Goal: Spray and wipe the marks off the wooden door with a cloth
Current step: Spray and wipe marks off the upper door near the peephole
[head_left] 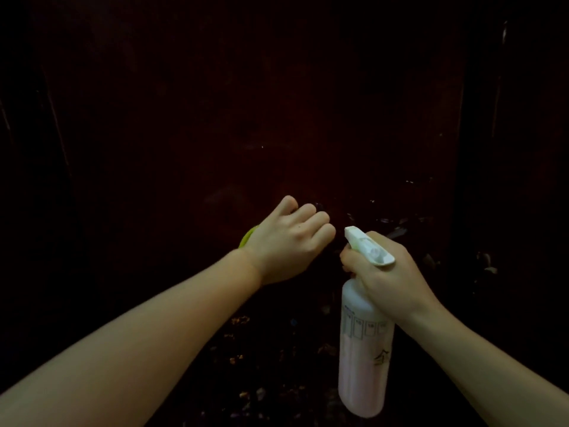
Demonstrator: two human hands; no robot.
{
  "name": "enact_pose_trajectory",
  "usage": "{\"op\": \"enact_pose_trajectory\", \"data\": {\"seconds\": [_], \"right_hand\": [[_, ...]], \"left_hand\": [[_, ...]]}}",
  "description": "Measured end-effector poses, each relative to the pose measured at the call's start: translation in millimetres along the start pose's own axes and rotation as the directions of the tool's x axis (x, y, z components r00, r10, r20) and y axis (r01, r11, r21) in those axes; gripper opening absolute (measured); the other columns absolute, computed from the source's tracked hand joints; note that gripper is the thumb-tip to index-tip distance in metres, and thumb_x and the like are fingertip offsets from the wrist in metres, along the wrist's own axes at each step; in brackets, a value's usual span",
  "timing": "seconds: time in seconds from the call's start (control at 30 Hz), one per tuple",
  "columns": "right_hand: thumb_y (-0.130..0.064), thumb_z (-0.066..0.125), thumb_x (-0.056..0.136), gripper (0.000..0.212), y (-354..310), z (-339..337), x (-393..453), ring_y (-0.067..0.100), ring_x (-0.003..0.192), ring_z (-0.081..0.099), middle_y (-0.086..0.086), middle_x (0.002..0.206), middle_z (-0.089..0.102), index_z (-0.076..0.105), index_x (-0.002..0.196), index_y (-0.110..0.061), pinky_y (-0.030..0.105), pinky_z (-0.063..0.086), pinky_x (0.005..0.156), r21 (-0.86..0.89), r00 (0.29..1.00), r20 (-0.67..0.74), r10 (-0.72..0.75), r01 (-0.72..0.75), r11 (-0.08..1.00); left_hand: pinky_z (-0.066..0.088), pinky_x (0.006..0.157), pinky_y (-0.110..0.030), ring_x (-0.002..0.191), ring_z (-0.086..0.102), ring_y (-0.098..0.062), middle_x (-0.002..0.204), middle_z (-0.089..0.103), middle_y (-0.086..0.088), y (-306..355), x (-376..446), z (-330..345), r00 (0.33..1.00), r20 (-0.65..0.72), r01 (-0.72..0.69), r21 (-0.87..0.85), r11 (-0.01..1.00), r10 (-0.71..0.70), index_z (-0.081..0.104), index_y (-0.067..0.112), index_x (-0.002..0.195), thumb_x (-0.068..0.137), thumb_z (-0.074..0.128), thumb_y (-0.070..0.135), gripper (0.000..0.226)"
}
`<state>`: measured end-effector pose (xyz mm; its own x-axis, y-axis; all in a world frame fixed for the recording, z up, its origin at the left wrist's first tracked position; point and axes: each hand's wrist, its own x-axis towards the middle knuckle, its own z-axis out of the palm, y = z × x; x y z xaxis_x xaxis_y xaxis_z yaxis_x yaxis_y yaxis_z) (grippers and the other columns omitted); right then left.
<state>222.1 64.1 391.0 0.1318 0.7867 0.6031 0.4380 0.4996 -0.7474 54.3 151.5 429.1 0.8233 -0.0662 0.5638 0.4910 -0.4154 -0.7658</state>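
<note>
Filling the dim view, dark wooden door (277, 118) shows pale marks (388, 221).

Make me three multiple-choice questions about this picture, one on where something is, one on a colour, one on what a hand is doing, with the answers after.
1. Where does the spray bottle's nozzle point?
A. Toward the dark door
B. Back at the camera
C. Straight down at the floor

2. What colour is the cloth peeking out beside the left hand?
A. Red
B. Yellow-green
C. Blue

3. What is the right hand doing?
A. Hanging free, holding nothing
B. Lying flat on the door
C. Gripping the bottle's neck below the trigger head

Answers: 1 A, the nozzle tip faces the door ahead. 2 B, a yellow-green edge shows at the left wrist. 3 C, its fingers curl round the neck.
</note>
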Motion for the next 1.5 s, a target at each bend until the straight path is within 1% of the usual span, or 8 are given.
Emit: {"op": "enact_pose_trajectory", "data": {"seconds": [0.17, 0.27, 0.47, 0.67, 0.77, 0.93, 1.27, 1.5], "right_hand": [[-0.022, 0.063, 0.084, 0.025, 9, -5, -4, 0.033, 0.07, 0.057, 0.02, 0.08, 0.062, 0.059, 0.079, 0.002, 0.037, 0.046, 0.063, -0.012, 0.999, -0.013, 0.036, -0.036, 0.999], [-0.018, 0.061, 0.085, 0.027, 11, -9, -4, 0.026, 0.065, 0.054, 0.025, 0.079, 0.06, 0.056, 0.079, 0.008, 0.034, 0.043, 0.061, -0.007, 0.999, -0.018, 0.036, -0.036, 0.999], [-0.012, 0.059, 0.084, 0.029, 9, -15, -3, 0.02, 0.051, 0.043, 0.018, 0.058, 0.051, 0.046, 0.064, 0.004, 0.028, 0.034, 0.046, -0.049, 0.992, -0.114, -0.048, 0.042, 0.998], [-0.028, 0.062, 0.081, 0.029, 1, -14, -2, 0.029, 0.061, 0.052, 0.021, 0.074, 0.059, 0.056, 0.075, 0.0, 0.046, 0.044, 0.055, 0.009, 0.998, -0.05, -0.033, 0.033, 0.999], [-0.026, 0.063, 0.082, 0.029, -3, -13, 2, 0.017, 0.06, 0.048, 0.016, 0.07, 0.056, 0.057, 0.077, 0.002, 0.034, 0.041, 0.056, 0.036, 0.998, -0.052, -0.026, 0.028, 0.999], [-0.015, 0.061, 0.084, 0.03, -2, -16, 10, 0.02, 0.054, 0.047, 0.025, 0.066, 0.057, 0.051, 0.071, 0.011, 0.026, 0.036, 0.047, -0.031, 0.987, -0.145, -0.071, 0.067, 0.997], [-0.036, 0.062, 0.076, 0.037, 9, -20, 8, 0.018, 0.058, 0.047, 0.016, 0.067, 0.054, 0.054, 0.076, 0.0, 0.036, 0.039, 0.054, 0.026, 0.997, -0.074, 0.007, -0.005, 1.0], [-0.015, 0.061, 0.083, 0.027, 11, -35, 5, 0.039, 0.057, 0.051, 0.024, 0.065, 0.058, 0.054, 0.067, 0.005, 0.045, 0.043, 0.051, -0.048, 0.97, -0.235, -0.061, 0.051, 0.998]], "left_hand": [[0.036, 0.069, -0.039, 0.071, 0.055, -0.025, 0.08, 0.059, -0.005, -56, 44, -21, 0.921, -0.243, 0.338, 0.107, 0.935, -0.305, 0.056, 0.011, 0.085, 0.092, 0.057, 0.017, 0.009], [0.037, 0.07, -0.039, 0.07, 0.055, -0.023, 0.08, 0.059, -0.004, -67, 61, -25, 0.873, -0.3, 0.429, 0.101, 0.898, -0.384, 0.056, 0.01, 0.085, 0.094, 0.053, 0.018, 0.013], [0.035, 0.07, -0.039, 0.073, 0.053, -0.025, 0.084, 0.058, -0.005, 1, 24, 1, 0.997, -0.054, 0.054, -0.003, 0.999, -0.054, 0.059, 0.013, 0.089, 0.09, 0.051, 0.012, 0.008], [0.034, 0.07, -0.035, 0.071, 0.052, -0.021, 0.083, 0.057, -0.003, 6, 9, 4, 0.999, 0.0, -0.035, -0.039, 0.999, 0.035, 0.056, 0.013, 0.087, 0.091, 0.057, 0.014, 0.004], [0.032, 0.069, -0.036, 0.073, 0.05, -0.021, 0.084, 0.057, -0.005, -21, 20, -7, 0.982, -0.133, 0.129, -0.035, 0.991, -0.133, 0.052, 0.015, 0.088, 0.092, 0.059, 0.016, 0.008], [0.034, 0.07, -0.036, 0.069, 0.052, -0.021, 0.08, 0.057, -0.004, -61, 57, -22, 0.882, -0.285, 0.408, 0.06, 0.911, -0.376, 0.054, 0.011, 0.085, 0.096, 0.052, 0.019, 0.014], [0.037, 0.069, -0.039, 0.073, 0.052, -0.025, 0.084, 0.058, -0.005, 7, 47, 3, 0.997, -0.063, 0.051, -0.004, 0.999, -0.051, 0.059, 0.012, 0.089, 0.09, 0.052, 0.013, 0.008], [0.037, 0.071, -0.036, 0.074, 0.053, -0.021, 0.085, 0.058, -0.004, 13, 32, 9, 0.998, 0.02, -0.059, -0.054, 0.997, 0.06, 0.058, 0.013, 0.091, 0.091, 0.055, 0.015, 0.003]]}}
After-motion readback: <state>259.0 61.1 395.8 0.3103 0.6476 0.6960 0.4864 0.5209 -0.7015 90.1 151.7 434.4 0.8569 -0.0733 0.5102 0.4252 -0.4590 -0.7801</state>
